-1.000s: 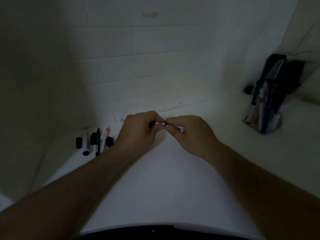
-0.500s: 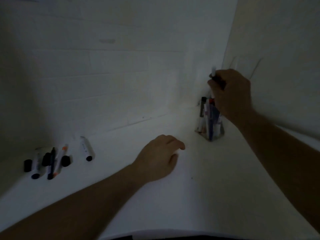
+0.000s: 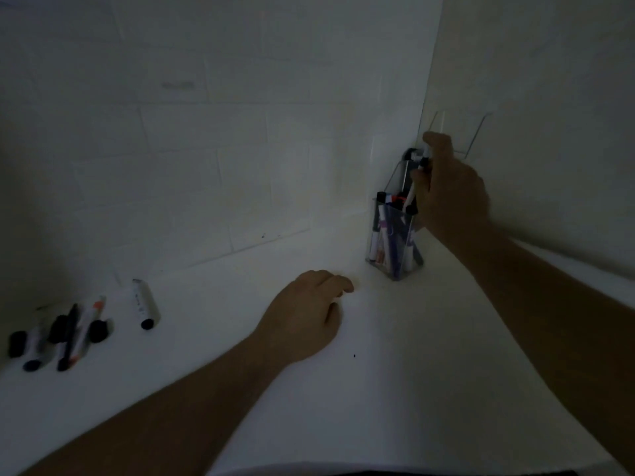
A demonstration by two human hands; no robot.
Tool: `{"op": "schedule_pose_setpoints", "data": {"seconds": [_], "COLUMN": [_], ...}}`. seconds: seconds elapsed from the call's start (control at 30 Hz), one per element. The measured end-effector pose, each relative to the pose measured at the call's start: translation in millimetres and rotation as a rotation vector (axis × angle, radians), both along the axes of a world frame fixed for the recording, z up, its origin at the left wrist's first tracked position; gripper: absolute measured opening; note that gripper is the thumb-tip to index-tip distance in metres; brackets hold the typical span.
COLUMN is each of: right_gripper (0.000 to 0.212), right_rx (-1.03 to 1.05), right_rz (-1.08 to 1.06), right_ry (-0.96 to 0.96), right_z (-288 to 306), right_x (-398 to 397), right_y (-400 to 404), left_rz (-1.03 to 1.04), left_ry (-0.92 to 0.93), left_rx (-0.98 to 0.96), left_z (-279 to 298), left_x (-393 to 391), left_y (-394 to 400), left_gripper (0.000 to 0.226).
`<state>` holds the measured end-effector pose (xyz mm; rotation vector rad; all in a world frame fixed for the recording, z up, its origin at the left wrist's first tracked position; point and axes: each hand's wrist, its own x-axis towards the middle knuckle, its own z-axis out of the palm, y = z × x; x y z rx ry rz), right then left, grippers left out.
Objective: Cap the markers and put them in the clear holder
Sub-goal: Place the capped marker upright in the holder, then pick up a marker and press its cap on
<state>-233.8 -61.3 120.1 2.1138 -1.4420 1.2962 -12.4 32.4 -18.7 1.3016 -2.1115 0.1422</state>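
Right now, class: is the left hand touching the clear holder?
Apart. The head view shows bare white table between the left hand and the clear holder.

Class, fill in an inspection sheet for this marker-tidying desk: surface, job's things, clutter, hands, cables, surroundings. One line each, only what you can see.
Surface: white tabletop, dimly lit.
Job's things: clear holder in the far right corner, several markers standing in it; loose markers and caps at the left edge; one thick marker lying apart from them.
Clutter: nothing seen.
Hands: right hand above the holder, grip shut on a marker pointing down into it; left hand resting on the table, holding nothing.
Cables: nothing seen.
Surroundings: pale block wall behind, plain wall at right.
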Motion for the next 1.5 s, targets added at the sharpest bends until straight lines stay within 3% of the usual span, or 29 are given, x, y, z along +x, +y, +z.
{"op": "schedule_pose_setpoints", "data": {"seconds": [0.13, 0.23, 0.3, 0.5, 0.67, 0.87, 0.97, 1.07, 1.13, 1.2, 1.33, 1.5], "right_gripper": [0.037, 0.017, 0.023, 0.017, 0.012, 0.016, 0.032, 0.035, 0.027, 0.025, 0.030, 0.044], "right_rx": [0.045, 0.162, 0.217, 0.279, 0.333, 0.221, 0.141, -0.087, -0.213, -0.116, 0.359, 0.555], "right_rz": [-0.036, -0.044, 0.010, 0.057, 0.269, 0.402, 0.307, 0.188, 0.293, 0.497, 0.763, 0.844], "right_ry": [0.141, 0.262, 0.296, 0.179, 0.134, 0.233, 0.245, 0.162, 0.160, 0.179, 0.171, 0.424], "right_z": [-17, -30, -36, -52, -50, -57, -63, -62, -68, -85, -120, -132], "right_x": [-8, -7, -4, 7, 43, 88, 95, 113, 139, 174, 243, 294], "right_y": [-13, -19, -18, -10, 7, 12, 13, 33, 52, 69, 92, 100], "left_rz": [0.013, 0.025, 0.025, 0.022, -0.033, -0.056, 0.049, 0.167, 0.280, 0.402, 0.530, 0.538], "left_ry": [0.010, -0.002, -0.005, -0.013, 0.010, 0.011, -0.026, -0.055, -0.034, 0.045, 0.308, 0.300], "left_rx": [0.000, 0.008, 0.018, 0.002, -0.040, -0.092, -0.136, -0.095, -0.008, 0.048, 0.165, 0.397], "left_z": [1, 1, 1, 0, 1, 32, 59, 73, 76, 75, 63, 61], "left_x": [1, 0, 1, 2, 5, 39, 86, 146, 184, 217, 263, 271], "left_y": [2, 3, 3, 2, 2, 10, 26, 45, 55, 65, 89, 102], "left_gripper": [0.035, 0.035, 0.035, 0.032, 0.029, 0.028, 0.026, 0.024, 0.027, 0.032, 0.027, 0.038]}}
